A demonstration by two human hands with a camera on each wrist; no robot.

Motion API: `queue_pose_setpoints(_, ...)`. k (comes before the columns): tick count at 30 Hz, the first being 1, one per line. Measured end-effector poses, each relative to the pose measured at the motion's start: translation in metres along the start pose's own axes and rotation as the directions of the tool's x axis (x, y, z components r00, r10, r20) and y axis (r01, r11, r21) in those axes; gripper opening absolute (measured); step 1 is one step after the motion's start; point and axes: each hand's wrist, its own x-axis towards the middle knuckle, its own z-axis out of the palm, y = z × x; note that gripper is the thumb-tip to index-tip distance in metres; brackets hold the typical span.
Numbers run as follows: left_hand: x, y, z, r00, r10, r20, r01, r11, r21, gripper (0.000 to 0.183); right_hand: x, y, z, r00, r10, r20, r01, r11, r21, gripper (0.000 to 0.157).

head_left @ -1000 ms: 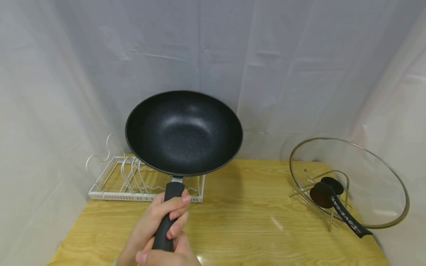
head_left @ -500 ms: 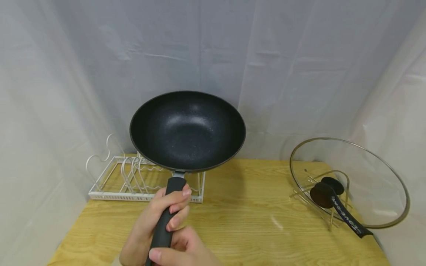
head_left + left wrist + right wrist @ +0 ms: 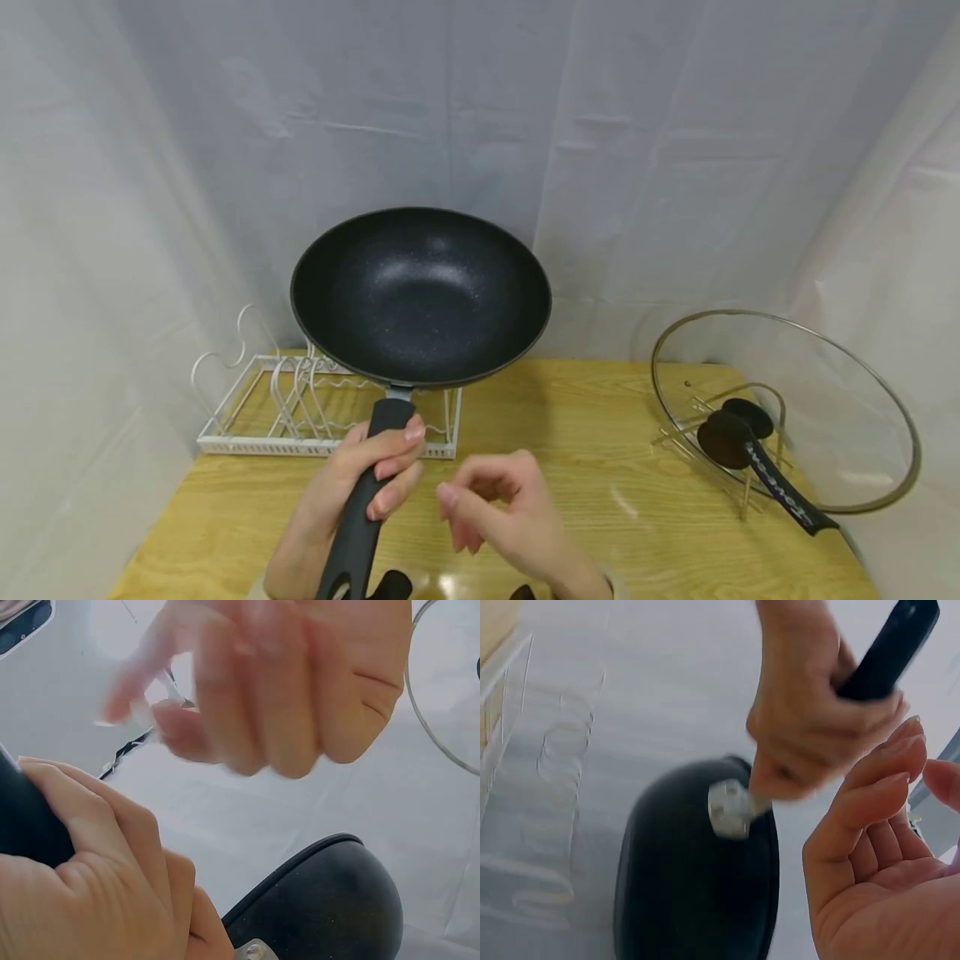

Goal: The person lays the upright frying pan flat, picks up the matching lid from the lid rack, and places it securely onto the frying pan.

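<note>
A black wok (image 3: 422, 304) is held up over the table, its dark inside facing me and its rim tilted up at the back. My left hand (image 3: 358, 483) grips the black handle (image 3: 352, 533), fingers curled round it. The handle's lower end, with its hanging hole, sticks out below that hand. To its right my right hand (image 3: 510, 517) hangs in the air, holding nothing, with fingers loosely bent. In the left wrist view the right hand (image 3: 292, 690) is blurred. Seen from the right wrist, the wok's outer side (image 3: 697, 885) and its metal handle bracket (image 3: 729, 810) show.
Behind the wok stands a white wire dish rack (image 3: 255, 446) at the table's left. A glass lid with a metal rim (image 3: 911, 467) and black handle (image 3: 787, 492) leans on a gold wire stand (image 3: 746, 493) at right. Pale sheeting (image 3: 675, 167) encloses the wooden table (image 3: 600, 467).
My right hand has come off the lower handle and moved right and slightly up. My left hand keeps its grip; the wok has shifted slightly right since the first frame.
</note>
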Motion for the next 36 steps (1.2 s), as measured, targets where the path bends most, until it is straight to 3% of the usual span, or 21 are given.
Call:
queue_pose_setpoints(2,-0.001,0.0,-0.001,1.0,0.006,0.016,-0.006,1.0,0.002,0.021,0.003,-0.002,-0.012,0.998,-0.045,-0.039,0.041,0.993,-0.109,0.019)
queue_pose_setpoints(5,0.0,0.001,-0.001,0.999,0.014,0.046,-0.014,1.0,-0.003,0.022,0.011,-0.006,-0.029,0.988,-0.118,-0.099,0.087,0.958,-0.274,0.02)
queue_pose_setpoints(11,0.001,-0.001,-0.002,0.992,0.05,0.117,-0.051,0.999,0.007,0.026,0.028,-0.015,-0.068,0.938,-0.286,-0.196,0.151,0.846,-0.511,0.022)
queue_pose_setpoints(17,0.0,-0.002,-0.003,0.994,0.049,0.101,-0.049,0.999,-0.004,0.023,0.05,-0.019,-0.103,0.86,-0.46,-0.221,0.204,0.707,-0.678,0.025)
queue_pose_setpoints(19,0.0,-0.002,-0.003,0.994,0.048,0.102,-0.047,0.999,-0.006,0.022,0.054,-0.012,-0.119,0.836,-0.506,-0.211,0.204,0.644,-0.737,0.025)
queue_pose_setpoints(22,0.0,-0.002,-0.004,0.993,0.044,0.105,-0.044,0.999,-0.003,0.022,0.06,0.0,-0.141,0.818,-0.546,-0.182,0.171,0.532,-0.83,0.022)
queue_pose_setpoints(25,0.0,-0.002,-0.003,0.993,0.037,0.112,-0.037,0.999,-0.003,0.023,0.068,0.008,-0.16,0.818,-0.556,-0.146,0.122,0.417,-0.901,0.02)
queue_pose_setpoints(27,0.0,-0.003,-0.003,0.992,0.035,0.12,-0.034,0.999,-0.009,0.025,0.073,0.012,-0.171,0.828,-0.546,-0.132,0.089,0.359,-0.929,0.02)
queue_pose_setpoints(30,0.0,-0.004,-0.002,0.99,0.038,0.135,-0.035,0.999,-0.022,0.025,0.081,0.015,-0.187,0.859,-0.498,-0.119,0.029,0.278,-0.96,0.02)
queue_pose_setpoints(33,0.0,-0.004,-0.002,0.988,0.037,0.152,-0.031,0.999,-0.039,0.025,0.088,0.017,-0.202,0.907,-0.407,-0.109,-0.013,0.231,-0.973,0.02)
queue_pose_setpoints(36,0.0,-0.004,-0.003,0.984,0.029,0.174,-0.018,0.998,-0.065,0.025,0.096,0.017,-0.216,0.96,-0.256,-0.112,-0.056,0.216,-0.975,0.022)
